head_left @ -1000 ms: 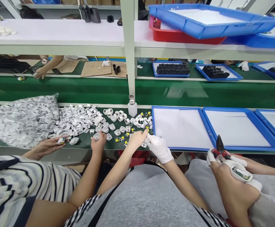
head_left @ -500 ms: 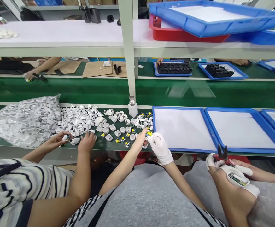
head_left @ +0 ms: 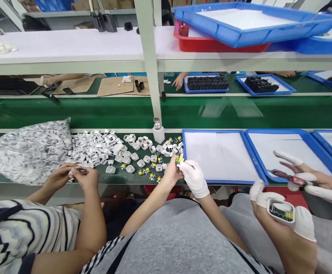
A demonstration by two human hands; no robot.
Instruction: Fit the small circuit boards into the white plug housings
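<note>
Pinching one small board (head_left: 179,160) between closed fingertips, the left hand (head_left: 170,176) and gloved right hand (head_left: 195,179) meet beside the tray (head_left: 184,152). It looks like sorting; fitting it into a casing (head_left: 140,163) would need careful alignment.

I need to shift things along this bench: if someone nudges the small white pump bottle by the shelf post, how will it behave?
The pump bottle would probably tip rather than slide: it stands upright, taller than wide, with a metal cap on top. It looks like light plastic, so a gentle push should move it. White shells lie close beside it and could get knocked.
</note>
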